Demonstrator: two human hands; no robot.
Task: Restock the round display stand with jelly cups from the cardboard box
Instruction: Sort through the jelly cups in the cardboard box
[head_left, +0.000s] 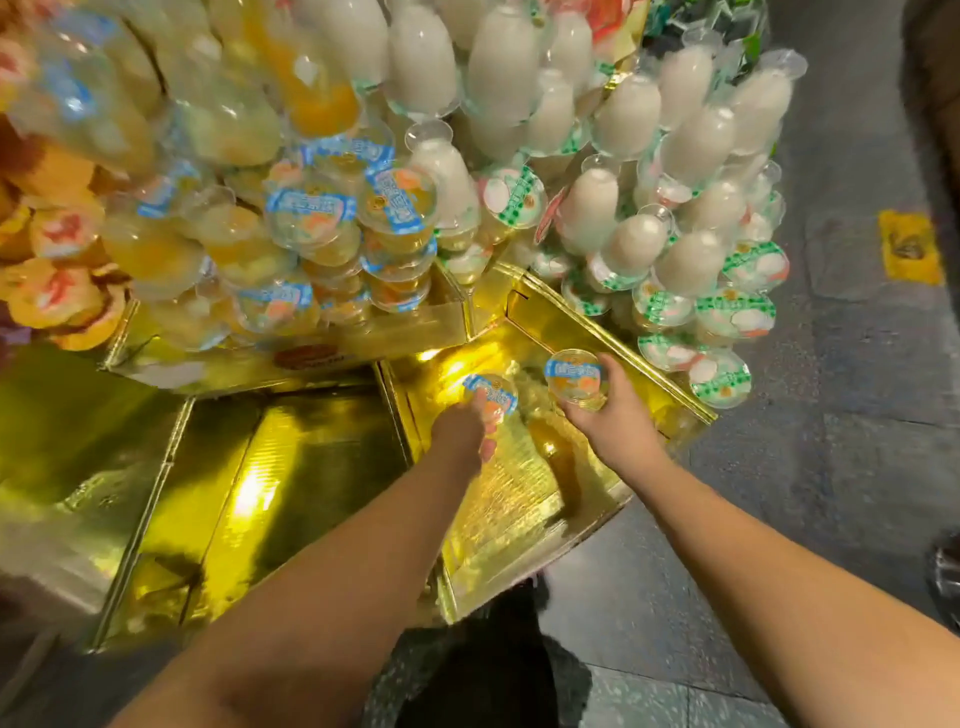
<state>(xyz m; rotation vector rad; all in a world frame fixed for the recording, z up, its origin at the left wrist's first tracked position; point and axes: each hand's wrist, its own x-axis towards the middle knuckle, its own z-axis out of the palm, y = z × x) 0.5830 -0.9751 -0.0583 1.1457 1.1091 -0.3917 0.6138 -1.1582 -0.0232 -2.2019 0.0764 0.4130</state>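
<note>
Holding jelly cups (574, 375) in both hands (605, 402).

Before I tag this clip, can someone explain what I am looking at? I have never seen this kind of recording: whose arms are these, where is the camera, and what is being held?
There is no machine here. A person wears a wide-angle camera on the head, looking forward and down, so the two bare arms are their own. The left hand has its grip on one blue-labelled jelly cup; the right hand holds another blue-labelled cup. Both are over a shiny gold compartment of the display stand. Behind it, stacks of orange jelly cups fill one section, and white jelly cups with green labels fill the next. The cardboard box is not in view.
</note>
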